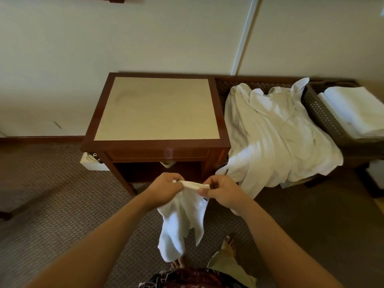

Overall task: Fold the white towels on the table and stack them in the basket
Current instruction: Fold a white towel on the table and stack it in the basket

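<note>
Head view. A small white towel [182, 221] is being held up in front of the body, above the carpeted floor [62, 194] and short of the desk [158, 109]. Its upper edge is being stretched between both hands, bunched into a narrow band; the rest is hanging down loose and crumpled toward the bare feet [228, 245].

The left hand [166, 189] is being kept closed on the towel's left end, fingers curled round the cloth. The right hand [220, 193] is being kept closed on the right end, the edge pinched between thumb and forefinger. The two hands are being held near each other, at about the same height.

The desk is being seen straight ahead: dark wood frame, pale inset top, a shelf below. Just beside it, to the right, a heap of white towels [276, 134] is being carried on a low dark bench [353, 156], some cloth spilling over the front edge toward the floor.

Farther right, a dark perforated basket [322, 113] is being seen, touching the heap's edge. Folded white towels [353, 111] are being stacked inside it, flat.
</note>
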Tool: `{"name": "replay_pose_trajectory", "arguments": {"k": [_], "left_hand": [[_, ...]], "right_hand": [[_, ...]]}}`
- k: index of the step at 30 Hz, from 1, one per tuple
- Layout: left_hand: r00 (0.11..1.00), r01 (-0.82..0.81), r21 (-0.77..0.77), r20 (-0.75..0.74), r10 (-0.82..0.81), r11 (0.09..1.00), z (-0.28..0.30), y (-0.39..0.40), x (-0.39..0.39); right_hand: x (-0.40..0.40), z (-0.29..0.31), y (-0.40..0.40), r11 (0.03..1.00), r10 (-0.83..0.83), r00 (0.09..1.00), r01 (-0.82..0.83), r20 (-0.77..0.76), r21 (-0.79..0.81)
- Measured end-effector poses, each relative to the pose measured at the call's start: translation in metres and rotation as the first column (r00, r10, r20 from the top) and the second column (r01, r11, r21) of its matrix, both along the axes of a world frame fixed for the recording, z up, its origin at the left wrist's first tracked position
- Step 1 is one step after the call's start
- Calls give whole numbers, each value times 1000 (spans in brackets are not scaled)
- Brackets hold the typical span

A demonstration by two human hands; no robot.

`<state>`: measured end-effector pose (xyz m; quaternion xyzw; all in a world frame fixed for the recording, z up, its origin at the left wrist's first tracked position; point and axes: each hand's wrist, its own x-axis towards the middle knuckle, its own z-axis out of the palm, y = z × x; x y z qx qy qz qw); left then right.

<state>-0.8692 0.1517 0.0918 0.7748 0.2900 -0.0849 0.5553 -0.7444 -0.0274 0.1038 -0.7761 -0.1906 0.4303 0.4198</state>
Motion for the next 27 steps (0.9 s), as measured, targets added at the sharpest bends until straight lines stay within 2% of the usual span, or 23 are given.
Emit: {"name": "replay_pose_trajectory", "arguments": {"k": [2,4,8,10,11,14,17,19,22,23,24,27], "left_hand": [[996,-92,-58,5,93,994,-2,-3,-1],[979,-196,-162,15,201,967,-7,-12,-3],[918,-347,-342,68,392,873,-6,-34,-4],[898,-354,-444,85,432,823,-4,-37,-7],[904,-334,-434,105,415,837,-4,-36,-9],[959,-173,-194,191,210,966,-5,-33,-16],[960,-112,11,261,106,994,-1,-29,-16],[946,-83,240,323,1,967,-1,-24,-13],[917,-73,595,355,-181,800,-8,-18,-12],[907,-80,638,366,-209,766,-11,-18,-12],[897,-75,629,382,-223,773,-10,-19,-10],[899,-44,448,408,-160,893,-1,-30,-10]], "right_hand": [[-6,-5,0,987,-137,991,137,-3,87],[-16,-6,6,949,-265,961,274,-76,156],[-36,-5,22,912,-359,933,352,-6,212],[-39,-4,25,871,-437,894,448,-101,200],[-38,-4,25,847,-471,865,499,-176,184],[-33,-2,23,798,-515,795,581,-320,159],[-36,-2,19,800,-484,787,575,-384,170],[-36,-6,17,818,-467,810,548,-355,175],[-36,-4,15,841,-441,850,503,-288,198],[-36,-3,14,844,-429,856,494,-289,209],[-36,-1,13,846,-414,859,485,-302,221],[-40,4,11,854,-353,862,455,-363,251]]}}
